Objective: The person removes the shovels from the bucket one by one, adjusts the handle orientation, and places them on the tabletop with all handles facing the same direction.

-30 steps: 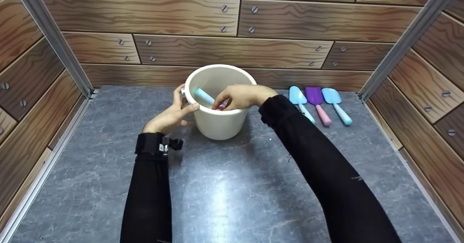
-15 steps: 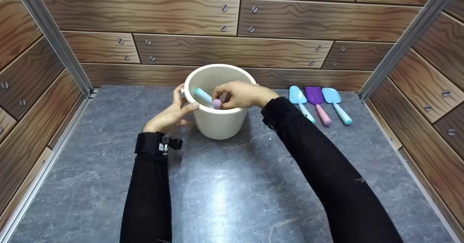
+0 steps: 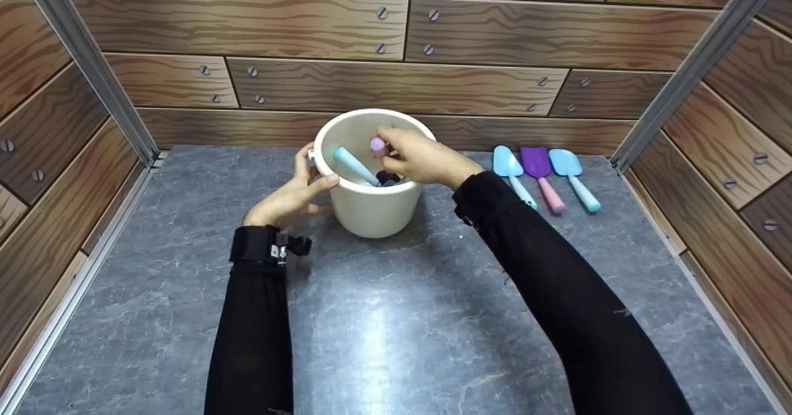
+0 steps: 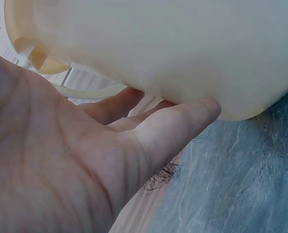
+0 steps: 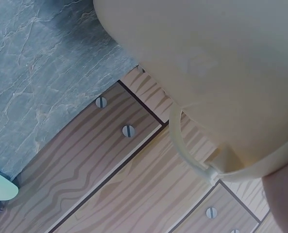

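A cream bucket [image 3: 374, 214] stands upright near the back wall. My left hand [image 3: 288, 195] braces its left side, thumb on the near rim and fingers spread along the outer wall. In the left wrist view, straight fingers [image 4: 182, 119] touch the bucket's side. Over the bucket's mouth, my right hand [image 3: 414, 154] pinches a lilac-pink handle [image 3: 378, 145], apparently of a toy shovel; its lower end is hidden. A turquoise handle [image 3: 356, 166] leans inside, and a dark piece [image 3: 388, 177] shows low by the near rim.
Three toy shovels lie right of the bucket: a blue one [image 3: 507, 161] with a mint handle, a purple one [image 3: 536, 161] with a pink handle, another blue one [image 3: 565, 162]. Wood-patterned walls [image 3: 396, 87] enclose the grey marbled floor [image 3: 383, 316] on three sides.
My right hand has risen inside the bucket, lifting and uprighting the lilac-pink handle toward the back. The turquoise handle shows more fully. My left hand has stayed on the bucket.
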`<state>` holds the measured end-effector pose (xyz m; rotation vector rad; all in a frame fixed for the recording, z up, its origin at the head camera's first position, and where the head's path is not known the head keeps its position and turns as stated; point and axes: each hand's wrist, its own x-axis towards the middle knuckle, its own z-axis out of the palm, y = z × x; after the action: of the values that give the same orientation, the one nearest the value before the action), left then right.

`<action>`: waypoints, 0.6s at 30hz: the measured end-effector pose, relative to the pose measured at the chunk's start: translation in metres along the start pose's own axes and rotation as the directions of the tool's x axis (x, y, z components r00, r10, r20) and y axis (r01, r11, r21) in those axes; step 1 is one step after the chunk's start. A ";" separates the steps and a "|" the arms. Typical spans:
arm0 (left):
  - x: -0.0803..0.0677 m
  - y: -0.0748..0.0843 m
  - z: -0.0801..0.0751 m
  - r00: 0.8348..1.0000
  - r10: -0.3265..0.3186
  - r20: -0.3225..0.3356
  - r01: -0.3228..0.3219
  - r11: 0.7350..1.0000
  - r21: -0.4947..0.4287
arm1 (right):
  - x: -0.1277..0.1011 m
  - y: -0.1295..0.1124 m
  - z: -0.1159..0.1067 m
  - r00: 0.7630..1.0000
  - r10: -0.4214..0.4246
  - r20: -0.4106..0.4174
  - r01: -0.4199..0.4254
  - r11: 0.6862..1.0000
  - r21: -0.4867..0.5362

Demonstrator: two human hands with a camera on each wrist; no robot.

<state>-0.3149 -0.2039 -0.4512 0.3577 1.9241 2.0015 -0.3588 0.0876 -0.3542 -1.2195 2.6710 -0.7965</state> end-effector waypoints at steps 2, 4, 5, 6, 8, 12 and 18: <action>0.000 0.000 -0.001 1.000 -0.004 -0.005 0.004 1.000 0.008 | 0.000 0.001 0.000 1.000 -0.002 -0.016 0.002 1.000 0.001; 0.000 0.000 -0.001 1.000 -0.008 -0.009 0.008 1.000 0.014 | -0.001 0.001 0.001 1.000 -0.005 -0.029 0.005 1.000 0.000; -0.001 0.000 -0.001 1.000 -0.010 -0.010 0.010 1.000 0.016 | -0.001 0.001 0.001 0.999 -0.008 -0.038 0.008 1.000 0.001; -0.001 0.000 -0.001 1.000 -0.010 -0.010 0.011 1.000 0.017 | -0.001 0.001 0.001 0.999 -0.011 -0.047 0.011 1.000 0.002; -0.001 0.000 -0.001 1.000 -0.012 -0.010 0.013 1.000 0.016 | -0.002 0.001 0.002 0.997 -0.020 -0.076 0.020 1.000 0.003; 0.000 0.000 -0.001 1.000 -0.014 -0.010 0.014 1.000 0.011 | -0.002 0.001 0.002 0.991 -0.022 -0.132 0.023 1.000 0.011; 0.001 0.000 0.000 1.000 -0.014 -0.015 0.014 1.000 0.006 | -0.004 -0.001 0.001 0.987 -0.004 -0.158 0.007 1.000 0.018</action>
<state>-0.3156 -0.2040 -0.4509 0.3311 1.9362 1.9956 -0.3553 0.0901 -0.3553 -1.2085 2.7772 -0.9553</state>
